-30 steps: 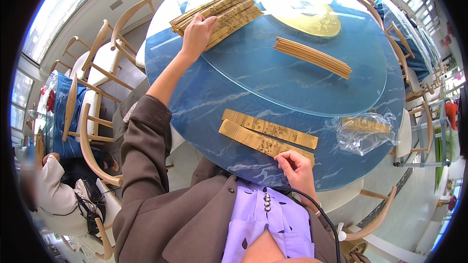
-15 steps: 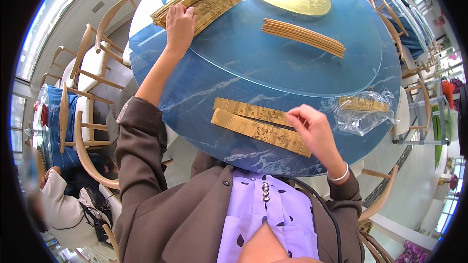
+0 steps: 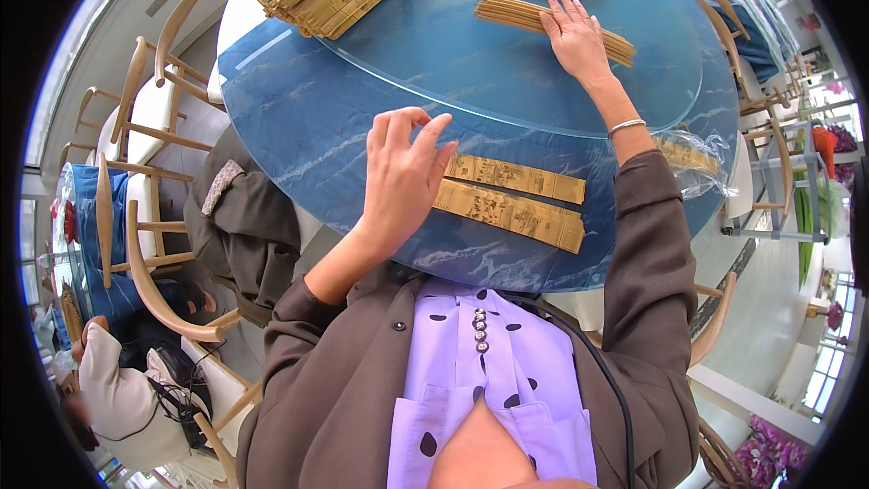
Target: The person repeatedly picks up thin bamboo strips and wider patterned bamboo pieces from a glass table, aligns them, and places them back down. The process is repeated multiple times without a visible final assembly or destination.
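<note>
Blue bench [image 3: 312, 113] holds gold strips [image 3: 520, 178] near the empty, parted left grip [image 3: 398, 172]. Right grip [image 3: 579, 41] touches chopsticks [image 3: 514, 13], clasp unclear.

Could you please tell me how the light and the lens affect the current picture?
In the head view, the window at upper left is washed out to near white; in the head view, glare whitens the blue table toward its far left edge; in the head view, the fisheye leaves black corners, while the left hand and right hand look fairly sharp.

A brown jacket [image 3: 330, 389] is worn open over a lilac, black-spotted blouse [image 3: 511, 367], with a silver bracelet [image 3: 626, 126].
</note>
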{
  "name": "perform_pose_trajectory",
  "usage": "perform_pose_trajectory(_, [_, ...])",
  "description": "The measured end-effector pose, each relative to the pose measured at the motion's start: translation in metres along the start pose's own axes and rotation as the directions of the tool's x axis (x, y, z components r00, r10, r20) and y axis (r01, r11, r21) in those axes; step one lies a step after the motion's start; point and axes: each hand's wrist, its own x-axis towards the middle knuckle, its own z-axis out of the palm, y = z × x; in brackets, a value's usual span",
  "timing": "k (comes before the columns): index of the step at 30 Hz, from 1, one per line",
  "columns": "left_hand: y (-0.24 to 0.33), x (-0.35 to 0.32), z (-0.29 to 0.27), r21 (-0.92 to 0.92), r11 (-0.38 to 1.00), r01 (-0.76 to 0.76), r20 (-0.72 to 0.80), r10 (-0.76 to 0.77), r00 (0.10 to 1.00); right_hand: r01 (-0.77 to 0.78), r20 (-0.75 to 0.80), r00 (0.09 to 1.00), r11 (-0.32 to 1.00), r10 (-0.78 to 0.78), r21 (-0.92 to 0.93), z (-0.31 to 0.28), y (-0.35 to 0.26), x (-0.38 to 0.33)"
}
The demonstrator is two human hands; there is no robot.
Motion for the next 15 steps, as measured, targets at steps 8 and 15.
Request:
perform_pose_trajectory(8, [0.006, -0.030, 0.013, -0.022, 0.999, 0.049, 0.060, -0.047, 0.997, 0.084, 0.070, 0.994, 0.996, -0.086, 0.022, -0.018, -0.010, -0.020])
perform_pose_trajectory(15, [0.007, -0.031, 0.015, -0.001, 0.998, 0.064, 0.072, -0.064, 0.995, 0.040, 0.077, 0.996, 0.998, -0.037, -0.038, -0.032, -0.033, -0.057])
